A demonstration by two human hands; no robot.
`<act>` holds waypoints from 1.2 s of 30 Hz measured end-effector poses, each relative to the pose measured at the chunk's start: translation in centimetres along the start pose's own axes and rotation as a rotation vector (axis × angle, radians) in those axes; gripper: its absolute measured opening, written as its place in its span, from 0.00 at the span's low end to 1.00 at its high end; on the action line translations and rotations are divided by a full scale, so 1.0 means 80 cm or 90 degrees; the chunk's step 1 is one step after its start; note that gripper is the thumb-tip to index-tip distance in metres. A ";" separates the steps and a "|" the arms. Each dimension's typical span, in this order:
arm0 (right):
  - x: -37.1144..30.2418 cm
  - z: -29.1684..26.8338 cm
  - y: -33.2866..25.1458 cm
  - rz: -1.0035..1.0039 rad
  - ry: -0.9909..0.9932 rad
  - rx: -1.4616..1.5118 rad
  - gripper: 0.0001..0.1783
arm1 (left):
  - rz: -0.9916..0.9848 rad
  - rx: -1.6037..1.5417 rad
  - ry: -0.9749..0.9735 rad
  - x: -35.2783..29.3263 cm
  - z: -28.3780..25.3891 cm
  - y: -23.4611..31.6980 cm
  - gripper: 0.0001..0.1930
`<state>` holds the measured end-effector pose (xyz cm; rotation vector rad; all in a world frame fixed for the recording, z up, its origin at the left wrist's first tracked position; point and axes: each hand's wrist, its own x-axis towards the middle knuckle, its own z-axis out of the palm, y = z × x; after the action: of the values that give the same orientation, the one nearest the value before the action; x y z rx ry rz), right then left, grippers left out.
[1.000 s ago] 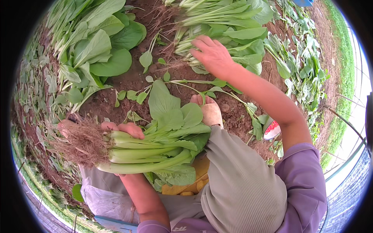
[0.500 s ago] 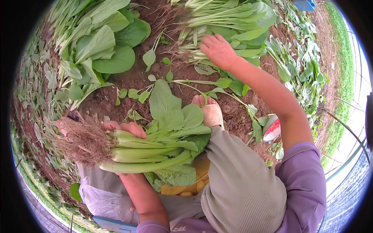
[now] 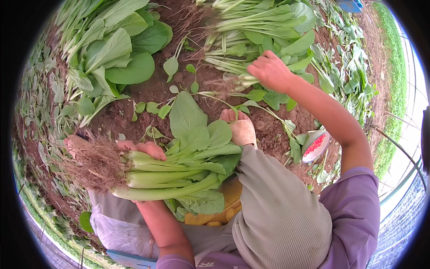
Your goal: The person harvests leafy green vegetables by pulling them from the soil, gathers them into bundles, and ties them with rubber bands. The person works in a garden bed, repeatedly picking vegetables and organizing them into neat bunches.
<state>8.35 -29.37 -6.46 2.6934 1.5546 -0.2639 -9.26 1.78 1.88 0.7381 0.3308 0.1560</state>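
Note:
A thick bunch of leafy greens (image 3: 174, 172) lies across my lap, its brown roots (image 3: 96, 163) to the left and broad leaves to the right. My left hand (image 3: 145, 149) is closed around it from beneath; only the fingers show over the stems. Further off to the right, my right hand (image 3: 272, 71) is closed on a few slim greens (image 3: 244, 82) at the near edge of a pile of smaller greens (image 3: 264, 24). Their roots are blurred, and part of the stems is hidden under the hand.
A heap of larger greens (image 3: 112, 54) lies at the far left. Loose seedlings are scattered on the brown soil (image 3: 150, 96) near my bare foot (image 3: 242, 127). A pale dish with red bits (image 3: 315, 145) sits right of my knee. Wilted leaves (image 3: 347, 62) line the right side.
My right hand has moved right and slightly nearer, closing on a few slim greens and drawing them from the pile. The left hand and its bunch have stayed almost still.

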 end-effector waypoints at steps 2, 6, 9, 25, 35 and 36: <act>-0.010 0.002 -0.009 -0.010 0.011 -0.005 0.10 | -0.005 0.022 -0.021 0.000 -0.005 0.000 0.26; -0.003 0.010 -0.013 0.060 0.026 -0.020 0.10 | -0.007 0.009 -0.046 0.001 -0.002 -0.001 0.26; 0.000 0.004 -0.011 0.099 -0.065 -0.007 0.10 | 0.004 0.038 -0.113 0.004 -0.003 0.001 0.27; -0.175 0.004 0.017 0.278 -0.748 0.361 0.24 | -0.020 0.046 -0.147 0.002 -0.005 0.003 0.43; -0.100 -0.076 -0.037 0.178 -0.459 0.234 0.14 | 0.015 0.072 -0.129 -0.001 0.005 -0.010 0.30; -0.067 -0.079 -0.041 0.178 -0.369 0.297 0.11 | 0.010 0.056 -0.112 -0.002 0.005 -0.011 0.28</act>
<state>3.76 -31.68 0.86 2.7043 1.0268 -1.3912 -9.27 0.84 1.61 0.8354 0.1648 0.0904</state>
